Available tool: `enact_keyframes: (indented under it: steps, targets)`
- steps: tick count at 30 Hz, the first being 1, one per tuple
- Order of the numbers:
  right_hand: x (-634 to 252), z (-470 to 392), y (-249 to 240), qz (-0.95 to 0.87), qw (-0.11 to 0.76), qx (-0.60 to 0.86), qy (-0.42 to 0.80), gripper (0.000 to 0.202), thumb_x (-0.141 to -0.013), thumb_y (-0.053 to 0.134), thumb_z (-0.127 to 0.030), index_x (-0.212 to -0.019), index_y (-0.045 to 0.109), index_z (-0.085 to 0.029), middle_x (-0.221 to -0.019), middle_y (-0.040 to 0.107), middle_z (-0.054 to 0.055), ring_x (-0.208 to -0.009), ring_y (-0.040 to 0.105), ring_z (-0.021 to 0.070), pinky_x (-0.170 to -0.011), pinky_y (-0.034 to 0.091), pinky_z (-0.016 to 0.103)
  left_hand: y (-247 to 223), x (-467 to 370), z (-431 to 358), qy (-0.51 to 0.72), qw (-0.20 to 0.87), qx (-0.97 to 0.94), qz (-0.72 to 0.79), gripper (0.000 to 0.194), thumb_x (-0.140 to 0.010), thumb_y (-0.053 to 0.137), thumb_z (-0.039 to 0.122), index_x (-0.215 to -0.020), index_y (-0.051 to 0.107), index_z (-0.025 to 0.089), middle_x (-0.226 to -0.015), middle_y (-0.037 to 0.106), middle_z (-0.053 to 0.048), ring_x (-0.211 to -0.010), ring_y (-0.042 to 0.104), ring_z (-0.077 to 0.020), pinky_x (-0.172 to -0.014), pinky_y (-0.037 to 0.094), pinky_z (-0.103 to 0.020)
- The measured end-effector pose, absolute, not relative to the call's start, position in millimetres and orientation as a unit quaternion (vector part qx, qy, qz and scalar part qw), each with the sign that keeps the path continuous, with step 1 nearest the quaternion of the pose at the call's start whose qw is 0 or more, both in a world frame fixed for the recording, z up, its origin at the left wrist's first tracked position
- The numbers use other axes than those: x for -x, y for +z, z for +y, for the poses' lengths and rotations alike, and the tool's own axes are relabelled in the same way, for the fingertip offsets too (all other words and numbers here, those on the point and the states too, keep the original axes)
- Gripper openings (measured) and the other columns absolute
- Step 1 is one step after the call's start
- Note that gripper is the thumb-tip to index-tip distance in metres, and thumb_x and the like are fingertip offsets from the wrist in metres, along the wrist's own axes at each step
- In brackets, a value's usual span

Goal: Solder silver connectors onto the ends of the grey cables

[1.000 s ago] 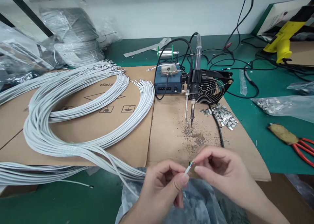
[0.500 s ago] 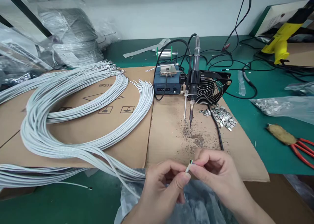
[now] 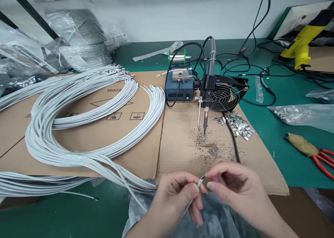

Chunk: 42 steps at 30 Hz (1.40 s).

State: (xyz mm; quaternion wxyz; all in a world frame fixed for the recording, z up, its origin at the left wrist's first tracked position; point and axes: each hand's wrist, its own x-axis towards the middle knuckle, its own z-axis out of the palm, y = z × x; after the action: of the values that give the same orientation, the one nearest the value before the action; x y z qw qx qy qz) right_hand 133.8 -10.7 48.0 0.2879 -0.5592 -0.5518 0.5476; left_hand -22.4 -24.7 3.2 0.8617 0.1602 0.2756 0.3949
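My left hand (image 3: 176, 198) pinches a thin white cable (image 3: 200, 183) between thumb and forefinger, close to its end. Dark wire ends show at the cable's tip, which points up and to the right. Just beside that tip, my right hand (image 3: 238, 189) has its thumb and forefinger apart; the forefinger is at or very near the wires, and I cannot tell whether it touches them. Beyond the hands, a soldering iron (image 3: 208, 88) is held point down in a stand over cardboard (image 3: 180, 137) strewn with dark specks.
Bundled white cables (image 3: 60, 154) curve across the left side. Behind the iron are a blue soldering station (image 3: 179, 93), a solder spool (image 3: 180, 58) and a fan (image 3: 225, 96). Small metal connectors (image 3: 240, 125) lie right of it, with red-handled pliers (image 3: 322, 159) farther right.
My right thumb and forefinger have come apart from the cable's end. My left hand still grips the cable, with the tip now more exposed. The view has shifted slightly.
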Motion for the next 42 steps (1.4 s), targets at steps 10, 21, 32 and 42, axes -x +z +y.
enact_keyframes:
  steps: [10, 21, 32, 42]
  targets:
    - [-138.3, 11.5, 74.7, -0.659, 0.109, 0.53, 0.523, 0.006, -0.074, 0.062, -0.016, -0.071, 0.066, -0.019, -0.058, 0.051, -0.001, -0.051, 0.044, 0.0095, -0.044, 0.031, 0.02, 3.5, 20.7, -27.3, 0.324, 0.885, -0.188, 0.276, 0.036, -0.074, 0.065, 0.041, -0.062, 0.057, 0.009, -0.049, 0.051, -0.001, -0.037, 0.049, -0.0059, -0.038, 0.038, -0.011]
    - [-127.5, -7.4, 41.5, -0.442, 0.377, 0.468, 0.666, 0.013, -0.07, 0.067, -0.006, -0.068, 0.066, -0.019, -0.059, 0.056, -0.002, -0.053, 0.05, 0.0068, -0.049, 0.037, 0.015, -9.3, 14.4, -23.8, 0.376, 0.905, -0.138, 0.144, 0.02, -0.083, 0.058, 0.026, -0.073, 0.058, 0.008, -0.052, 0.055, -0.002, -0.038, 0.053, -0.0063, -0.037, 0.04, -0.01]
    - [-109.5, -20.8, 27.3, -0.288, 0.48, 0.446, 0.698, 0.009, -0.069, 0.072, -0.019, -0.063, 0.066, -0.018, -0.053, 0.052, -0.001, -0.051, 0.048, 0.0087, -0.049, 0.038, 0.018, -4.2, 13.0, -23.3, 0.388, 0.895, -0.141, 0.167, 0.02, -0.083, 0.059, 0.025, -0.073, 0.059, 0.008, -0.053, 0.056, -0.001, -0.039, 0.053, -0.0053, -0.039, 0.041, -0.009]
    - [-139.2, -12.8, 30.3, -0.442, 0.376, 0.624, 0.524, 0.013, -0.071, 0.07, -0.023, -0.084, 0.067, -0.021, -0.061, 0.052, -0.001, -0.054, 0.045, 0.0086, -0.049, 0.035, 0.016, -0.7, 21.1, -23.7, 0.367, 0.849, -0.205, 0.319, 0.03, -0.073, 0.067, 0.036, -0.071, 0.053, 0.01, -0.053, 0.053, 0.0, -0.036, 0.05, -0.0062, -0.035, 0.035, -0.011]
